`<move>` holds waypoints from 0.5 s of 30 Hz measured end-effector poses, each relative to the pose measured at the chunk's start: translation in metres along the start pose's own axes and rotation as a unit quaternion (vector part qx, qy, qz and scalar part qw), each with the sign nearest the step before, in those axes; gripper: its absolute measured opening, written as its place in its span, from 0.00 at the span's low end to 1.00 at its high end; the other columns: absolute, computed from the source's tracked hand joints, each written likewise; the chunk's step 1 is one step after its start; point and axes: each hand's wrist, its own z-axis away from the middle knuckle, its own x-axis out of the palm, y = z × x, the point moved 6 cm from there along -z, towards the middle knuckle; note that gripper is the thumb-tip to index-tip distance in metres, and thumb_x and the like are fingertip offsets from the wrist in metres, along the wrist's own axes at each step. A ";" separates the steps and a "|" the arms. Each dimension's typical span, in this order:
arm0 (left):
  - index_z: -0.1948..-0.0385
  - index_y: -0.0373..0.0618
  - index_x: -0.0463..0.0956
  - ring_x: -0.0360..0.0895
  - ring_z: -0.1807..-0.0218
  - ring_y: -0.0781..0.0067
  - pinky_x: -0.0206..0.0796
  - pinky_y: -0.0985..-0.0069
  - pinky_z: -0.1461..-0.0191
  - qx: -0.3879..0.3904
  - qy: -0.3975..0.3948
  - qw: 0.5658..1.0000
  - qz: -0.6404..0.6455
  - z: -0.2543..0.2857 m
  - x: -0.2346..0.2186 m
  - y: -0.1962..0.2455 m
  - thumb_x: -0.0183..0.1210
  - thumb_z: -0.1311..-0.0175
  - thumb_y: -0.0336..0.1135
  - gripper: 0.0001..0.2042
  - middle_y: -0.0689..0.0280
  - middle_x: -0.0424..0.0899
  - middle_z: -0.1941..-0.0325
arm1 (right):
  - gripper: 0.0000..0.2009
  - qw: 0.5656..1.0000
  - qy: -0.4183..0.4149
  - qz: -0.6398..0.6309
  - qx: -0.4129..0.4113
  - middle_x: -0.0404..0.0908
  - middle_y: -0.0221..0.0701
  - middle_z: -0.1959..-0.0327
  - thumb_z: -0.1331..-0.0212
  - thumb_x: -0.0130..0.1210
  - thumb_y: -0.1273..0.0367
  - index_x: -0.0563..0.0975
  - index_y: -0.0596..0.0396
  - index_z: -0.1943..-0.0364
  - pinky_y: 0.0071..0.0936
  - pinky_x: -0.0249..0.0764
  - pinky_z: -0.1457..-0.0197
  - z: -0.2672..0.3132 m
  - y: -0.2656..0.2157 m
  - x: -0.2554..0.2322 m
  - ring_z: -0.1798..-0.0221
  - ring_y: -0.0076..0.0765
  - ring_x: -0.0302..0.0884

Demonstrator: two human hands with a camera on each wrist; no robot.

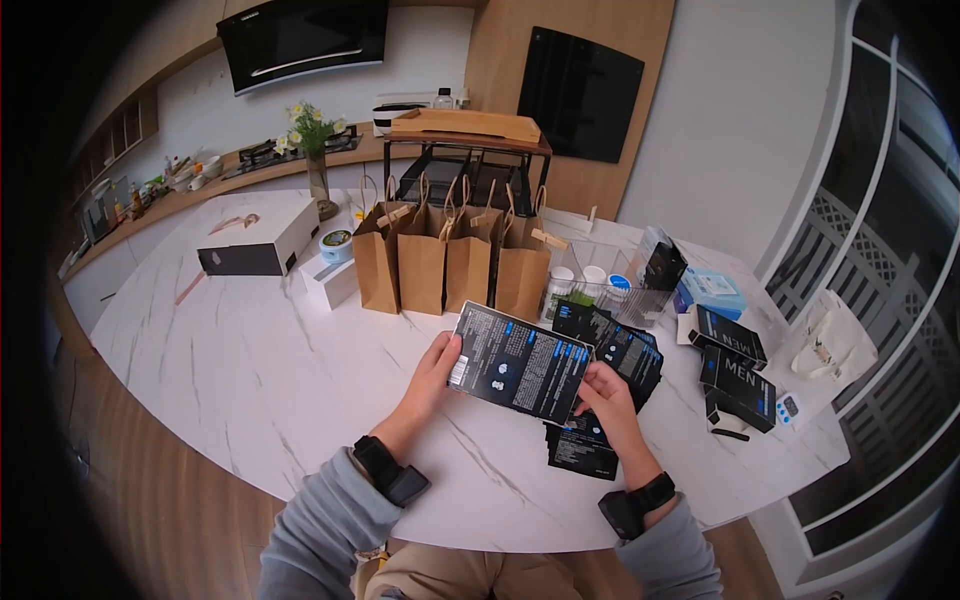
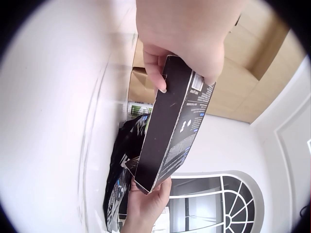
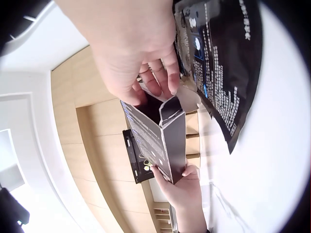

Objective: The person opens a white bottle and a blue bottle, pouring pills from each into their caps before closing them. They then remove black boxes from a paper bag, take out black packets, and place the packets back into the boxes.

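A black printed box point(image 1: 522, 362) is held above the table between both hands, its printed face up in the head view. The left hand point(image 1: 432, 372) grips its closed end, thumb on the printed face. At the other end, the right hand point(image 1: 608, 398) pinches the edge; the right wrist view shows that end of the box point(image 3: 167, 145) open, with the right hand point(image 3: 138, 58) at the opening and its fingertips at the rim. Black sachets point(image 1: 630, 358) lie in an overlapping pile beneath and beside the right hand.
Brown paper bags point(image 1: 422, 262) with clips stand behind the box. A clear organizer point(image 1: 640, 300) holds white jars. Black boxes point(image 1: 738, 388) and a white bag point(image 1: 832, 345) lie at the right. A white box point(image 1: 262, 238), a small tub point(image 1: 336, 246) and a flower vase point(image 1: 318, 180) stand at the left.
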 end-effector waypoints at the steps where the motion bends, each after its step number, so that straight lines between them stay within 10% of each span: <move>1: 0.60 0.45 0.66 0.70 0.75 0.85 0.63 0.85 0.75 0.010 -0.005 1.000 -0.002 0.001 0.003 0.003 0.40 0.33 0.49 0.17 0.71 0.73 0.74 | 0.09 1.000 0.000 0.000 0.001 0.73 0.27 0.68 0.44 0.48 0.76 0.68 0.58 0.59 0.15 0.70 0.72 0.000 0.000 0.001 0.67 0.19 0.71; 15: 0.56 0.41 0.63 0.63 0.57 0.81 0.54 0.83 0.49 0.077 -0.003 0.991 -0.105 0.008 0.011 0.014 0.38 0.31 0.43 0.15 0.68 0.69 0.62 | 0.15 0.998 0.045 -0.046 0.001 0.73 0.27 0.70 0.47 0.51 0.77 0.65 0.59 0.55 0.14 0.68 0.75 -0.001 0.008 -0.007 0.69 0.19 0.70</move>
